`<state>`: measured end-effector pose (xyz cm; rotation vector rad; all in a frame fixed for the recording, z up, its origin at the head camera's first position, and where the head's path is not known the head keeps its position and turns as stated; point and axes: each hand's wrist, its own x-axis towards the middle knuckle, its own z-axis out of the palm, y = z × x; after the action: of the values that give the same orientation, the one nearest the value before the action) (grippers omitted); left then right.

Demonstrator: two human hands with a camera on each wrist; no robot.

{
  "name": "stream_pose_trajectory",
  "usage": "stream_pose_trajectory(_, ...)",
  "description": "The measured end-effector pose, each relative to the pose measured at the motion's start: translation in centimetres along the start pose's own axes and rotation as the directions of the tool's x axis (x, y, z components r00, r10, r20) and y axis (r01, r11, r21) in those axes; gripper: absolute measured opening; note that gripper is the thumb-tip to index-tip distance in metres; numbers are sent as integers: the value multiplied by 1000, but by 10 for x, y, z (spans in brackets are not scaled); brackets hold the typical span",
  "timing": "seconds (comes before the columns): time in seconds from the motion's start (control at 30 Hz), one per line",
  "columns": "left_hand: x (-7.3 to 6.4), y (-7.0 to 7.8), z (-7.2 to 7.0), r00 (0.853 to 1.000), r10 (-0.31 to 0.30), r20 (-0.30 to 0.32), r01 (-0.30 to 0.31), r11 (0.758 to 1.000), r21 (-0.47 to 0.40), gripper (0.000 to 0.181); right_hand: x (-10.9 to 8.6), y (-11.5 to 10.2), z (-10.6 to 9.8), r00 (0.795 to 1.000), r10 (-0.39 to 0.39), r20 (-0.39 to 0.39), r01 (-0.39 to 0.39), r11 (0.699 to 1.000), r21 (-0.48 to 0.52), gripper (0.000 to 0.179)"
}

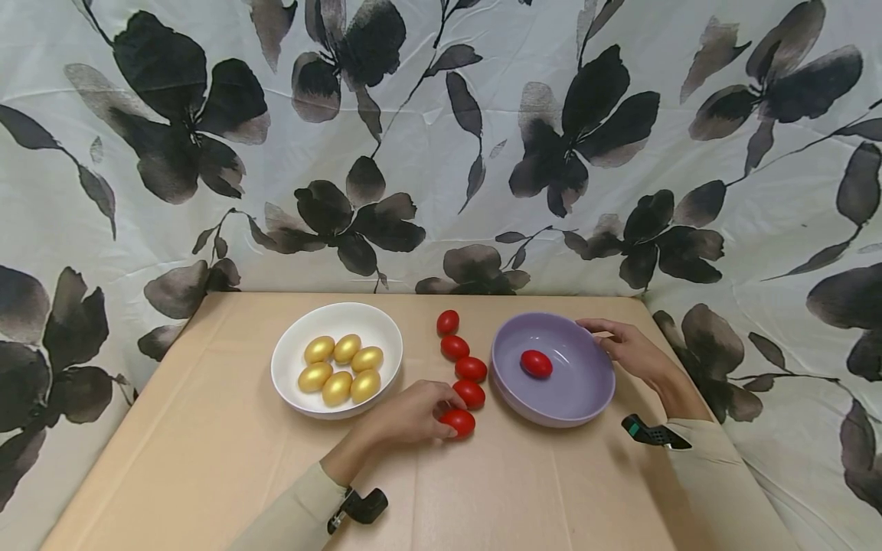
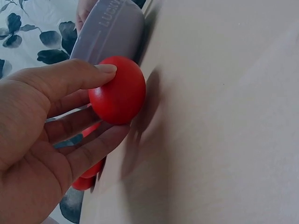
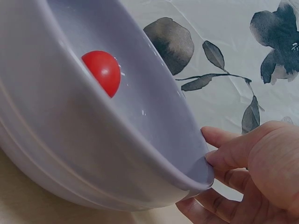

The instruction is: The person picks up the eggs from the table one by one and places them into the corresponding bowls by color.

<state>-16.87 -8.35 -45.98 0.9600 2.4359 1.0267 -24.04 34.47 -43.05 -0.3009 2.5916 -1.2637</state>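
Observation:
My left hand (image 1: 413, 413) pinches a glossy red egg (image 2: 122, 93) between thumb and fingers, at the near end of a line of red eggs (image 1: 471, 369) on the table. To the right stands a purple bowl (image 1: 586, 375) with one red egg (image 1: 536, 363) lying inside. My right hand (image 1: 630, 348) grips this bowl at its right rim; in the right wrist view the thumb is on the rim and other fingers reach under the outer wall. Raised letters show on the bowl's side in the left wrist view.
A white bowl (image 1: 284, 379) holding several gold eggs (image 1: 338, 388) stands left of the red line, just beyond my left forearm. The light wooden-toned table (image 1: 475, 497) ends at a flower-patterned cloth (image 1: 441, 153) behind and at the sides.

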Motion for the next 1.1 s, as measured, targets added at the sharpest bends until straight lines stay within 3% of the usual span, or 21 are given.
stream_pose_trajectory(0.27, -1, 1, -4, 999, -37, 16, 38, 998, -44, 32, 2, 3, 0, 1000, -14, -4, 14, 1000, -25, 47)
stream_pose_trajectory(0.57, 1, 6, -9, 999, -38, 34, 41, 995, -96, 33, 1, 2, 1, 1000, -6, -3, 6, 1000, -25, 48)
stream_pose_trajectory(1.1, 19, 21, -24, 997, 74, 5, -73, 993, -95, 32, -1, 0, 0, 1000, 3, 2, -3, 1000, 13, 48)
